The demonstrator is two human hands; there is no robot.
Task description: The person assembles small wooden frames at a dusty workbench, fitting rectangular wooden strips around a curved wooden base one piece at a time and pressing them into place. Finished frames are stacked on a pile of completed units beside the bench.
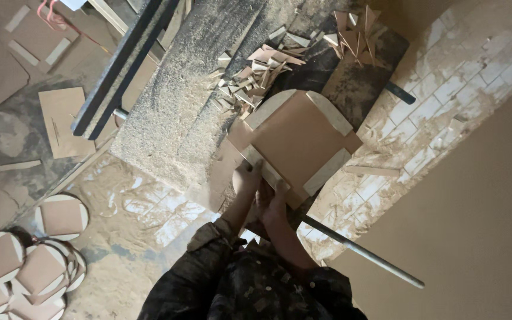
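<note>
We've got both hands on the near edge of the brown board, left hand and right hand side by side, fingers clamped over its pale edge strip, pressing it flat against the sawdust-covered bench. Beyond our hands sits a heap of offcuts; rounded boards lie stacked down-left on the floor.

Wood offcuts heaped on the sawdusty table; round boards stacked on the floor.

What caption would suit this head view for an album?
Both hands, left hand and right hand, grip a brown board with pale curved edge pieces on a sawdust-covered table.
</note>
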